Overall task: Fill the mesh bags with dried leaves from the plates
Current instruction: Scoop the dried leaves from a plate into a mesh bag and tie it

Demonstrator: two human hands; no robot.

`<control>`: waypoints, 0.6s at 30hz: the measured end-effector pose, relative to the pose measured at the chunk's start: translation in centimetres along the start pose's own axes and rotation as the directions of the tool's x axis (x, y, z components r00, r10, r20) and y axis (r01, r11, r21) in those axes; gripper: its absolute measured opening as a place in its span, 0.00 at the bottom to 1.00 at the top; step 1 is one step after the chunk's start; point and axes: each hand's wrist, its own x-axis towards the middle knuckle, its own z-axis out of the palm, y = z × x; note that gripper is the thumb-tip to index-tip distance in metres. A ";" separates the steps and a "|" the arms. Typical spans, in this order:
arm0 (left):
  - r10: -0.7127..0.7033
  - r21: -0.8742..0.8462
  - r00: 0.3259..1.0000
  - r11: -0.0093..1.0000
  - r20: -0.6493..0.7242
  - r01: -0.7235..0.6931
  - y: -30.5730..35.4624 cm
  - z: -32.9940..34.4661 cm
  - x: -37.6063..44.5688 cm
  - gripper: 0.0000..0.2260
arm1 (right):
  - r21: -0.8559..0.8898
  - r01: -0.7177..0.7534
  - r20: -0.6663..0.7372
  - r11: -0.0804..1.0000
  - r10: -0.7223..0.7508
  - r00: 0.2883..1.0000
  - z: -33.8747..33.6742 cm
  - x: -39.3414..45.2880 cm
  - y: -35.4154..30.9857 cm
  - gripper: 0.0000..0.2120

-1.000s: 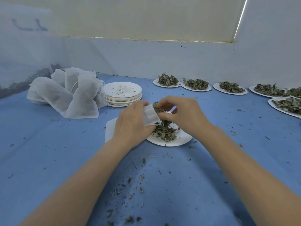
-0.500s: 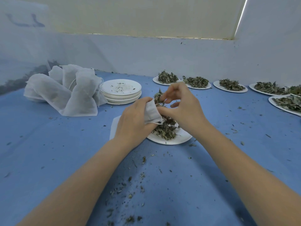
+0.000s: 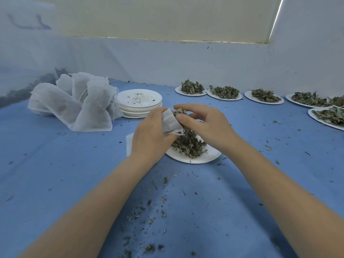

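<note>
Stuffing leaves (image 3: 178, 111) into bag (image 3: 170, 122), left hand (image 3: 151, 135) gripping mouth, my right hand (image 3: 202, 122) pinching clump; loose pinch risks spill onto cloth (image 3: 74, 164).

Matt white mesh bag (image 3: 170, 122), crinkled dry leaves (image 3: 188, 144)

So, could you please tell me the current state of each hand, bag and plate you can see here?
left hand: grips the mesh bag
mesh bag: held over the near plate, leaves at its top
right hand: pinches leaves at the bag
near plate: holds a leaf pile
stacked plates: emptied, crumbs on top
pile of bags: on the table, bulging
far plates: heaped with leaves
</note>
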 end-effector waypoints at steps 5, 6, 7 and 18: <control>0.057 -0.016 0.998 0.998 -0.025 -0.058 0.2 -0.6 0.1 0.23 | -0.065 0.079 0.008 0.995 -0.078 0.997 -0.3 0.1 -0.4 0.13; 0.098 0.010 0.995 0.995 -0.032 -0.097 0.3 -0.7 0.0 0.23 | -0.059 0.086 0.018 0.995 -0.085 0.996 -0.5 0.1 -0.4 0.13; 0.145 0.047 0.989 0.989 -0.032 -0.143 0.3 -0.8 -0.1 0.24 | -0.048 0.082 0.026 0.996 -0.081 0.996 -0.6 0.2 -0.4 0.13; 0.211 0.155 0.976 0.964 0.044 -0.215 0.6 -1.1 -0.4 0.26 | 0.056 0.053 0.364 0.997 -0.070 0.929 -1.6 -0.1 -1.5 0.13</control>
